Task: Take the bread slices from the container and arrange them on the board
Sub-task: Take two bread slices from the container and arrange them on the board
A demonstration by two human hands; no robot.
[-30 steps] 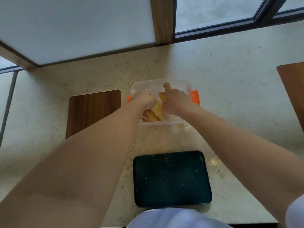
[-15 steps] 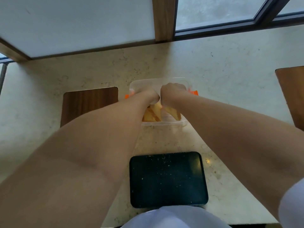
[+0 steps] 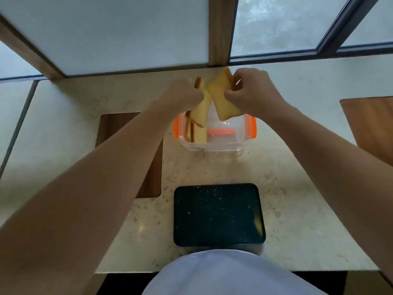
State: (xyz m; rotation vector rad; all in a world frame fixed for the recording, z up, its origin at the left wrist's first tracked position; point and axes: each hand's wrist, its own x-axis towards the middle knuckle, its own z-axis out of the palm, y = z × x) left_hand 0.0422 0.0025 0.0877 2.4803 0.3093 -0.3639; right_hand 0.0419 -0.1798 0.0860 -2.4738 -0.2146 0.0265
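Observation:
A clear plastic container (image 3: 240,136) with orange clips stands on the counter past the dark board (image 3: 219,215). My left hand (image 3: 182,94) grips a few bread slices (image 3: 201,116), lifted so their lower ends still hang in the container's left side. My right hand (image 3: 253,92) holds one slice of bread (image 3: 223,99) tilted in the air above the container. The board lies near the counter's front edge, bare except for crumbs.
A wooden inlay panel (image 3: 119,128) sits in the counter to the left, partly under my left forearm. Another wooden panel (image 3: 370,124) is at the right edge. Window frames and a wooden post (image 3: 219,30) rise behind the container.
Both hands have risen out of the container, each pulling bread up with it. The right slice is now fully above the rim.

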